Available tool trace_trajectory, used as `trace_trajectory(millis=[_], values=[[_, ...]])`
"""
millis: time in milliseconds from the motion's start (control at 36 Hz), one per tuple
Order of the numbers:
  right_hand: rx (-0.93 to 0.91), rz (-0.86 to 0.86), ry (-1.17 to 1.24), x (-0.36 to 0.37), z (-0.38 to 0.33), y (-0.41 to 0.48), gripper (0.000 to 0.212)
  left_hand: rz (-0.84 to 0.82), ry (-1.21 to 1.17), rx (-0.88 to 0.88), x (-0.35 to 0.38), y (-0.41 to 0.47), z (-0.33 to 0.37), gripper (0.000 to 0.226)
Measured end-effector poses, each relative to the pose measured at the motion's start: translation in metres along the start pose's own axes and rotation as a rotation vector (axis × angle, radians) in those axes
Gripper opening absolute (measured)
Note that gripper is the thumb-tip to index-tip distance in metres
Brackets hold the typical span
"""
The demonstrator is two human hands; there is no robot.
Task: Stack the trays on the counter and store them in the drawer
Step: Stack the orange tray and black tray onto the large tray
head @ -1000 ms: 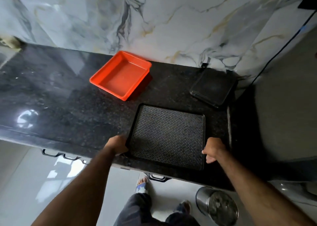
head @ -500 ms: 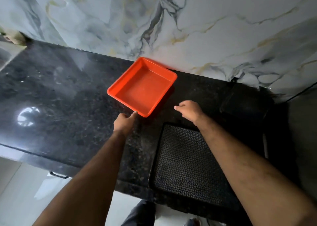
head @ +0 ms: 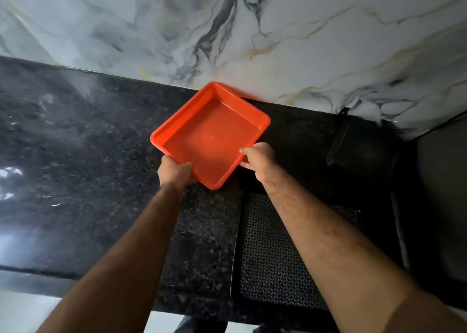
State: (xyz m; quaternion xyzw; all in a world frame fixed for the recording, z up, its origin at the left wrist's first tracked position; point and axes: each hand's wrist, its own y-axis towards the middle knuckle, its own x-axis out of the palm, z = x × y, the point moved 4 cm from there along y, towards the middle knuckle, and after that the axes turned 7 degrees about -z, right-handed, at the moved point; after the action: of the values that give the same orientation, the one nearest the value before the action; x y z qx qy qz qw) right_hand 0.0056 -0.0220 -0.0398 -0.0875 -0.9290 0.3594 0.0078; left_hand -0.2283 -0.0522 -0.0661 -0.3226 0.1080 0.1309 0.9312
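An empty orange tray (head: 214, 133) sits at an angle on the black granite counter (head: 75, 168), its far corner against the marble wall. My left hand (head: 175, 169) grips its near-left rim, thumb over the edge. My right hand (head: 257, 159) holds the near-right rim with fingers on the edge. A black patterned tray (head: 270, 256) lies flat near the counter's front edge, partly under my right forearm. A smaller dark tray (head: 364, 148) rests at the back right by the wall.
The marble backsplash (head: 227, 29) rises right behind the orange tray. A dark panel (head: 442, 193) bounds the counter on the right. The counter's front edge (head: 50, 273) runs along the bottom left, with pale floor below it.
Both hands left the black patterned tray, reached forward, and have closed on the orange tray's near rims. The view has tilted closer toward the wall.
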Motion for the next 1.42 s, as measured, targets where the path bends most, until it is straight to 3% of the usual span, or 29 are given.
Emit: trace_trajectory(millis=[194, 278, 417, 528, 694, 917, 1083, 1222, 1278, 1361, 1417], values=[[-0.106, 0.357, 0.097, -0.103, 0.002, -0.025, 0.051, -0.106, 0.208, 0.094, 0.030, -0.025, 0.033, 0.038], [-0.137, 0.503, -0.172, -0.163, 0.005, -0.042, 0.050, -0.152, 0.265, 0.156, 0.044, -0.052, 0.039, 0.037], [-0.163, 0.398, -0.620, -0.229, 0.023, -0.090, 0.025, -0.286, 0.271, 0.204, 0.068, -0.106, 0.017, 0.036], [-0.208, 0.294, -0.810, -0.253, 0.052, -0.131, 0.019, -0.163, 0.490, 0.280, 0.075, -0.148, -0.009, 0.032], [-0.196, 0.176, -0.854, -0.279, 0.115, -0.182, 0.017, -0.015, 0.605, 0.310, 0.088, -0.206, -0.049, 0.031], [-0.134, 0.083, -0.816, -0.311, 0.173, -0.204, 0.022, -0.084, 0.690, 0.248, 0.107, -0.239, -0.096, 0.036], [-0.102, 0.029, -0.836, -0.318, 0.182, -0.207, 0.013, -0.098, 0.707, 0.248, 0.114, -0.244, -0.098, 0.033], [-0.101, 0.033, -0.878, -0.318, 0.183, -0.206, 0.022, -0.096, 0.751, 0.265, 0.114, -0.239, -0.093, 0.030], [-0.122, 0.060, -0.918, -0.320, 0.179, -0.203, 0.027, -0.019, 0.810, 0.287, 0.112, -0.241, -0.087, 0.032], [-0.167, 0.162, -0.970, -0.330, 0.158, -0.198, 0.049, 0.113, 0.894, 0.386, 0.119, -0.247, -0.070, 0.043], [-0.200, 0.235, -0.980, -0.342, 0.135, -0.192, 0.049, 0.107, 0.855, 0.496, 0.137, -0.252, -0.053, 0.048]])
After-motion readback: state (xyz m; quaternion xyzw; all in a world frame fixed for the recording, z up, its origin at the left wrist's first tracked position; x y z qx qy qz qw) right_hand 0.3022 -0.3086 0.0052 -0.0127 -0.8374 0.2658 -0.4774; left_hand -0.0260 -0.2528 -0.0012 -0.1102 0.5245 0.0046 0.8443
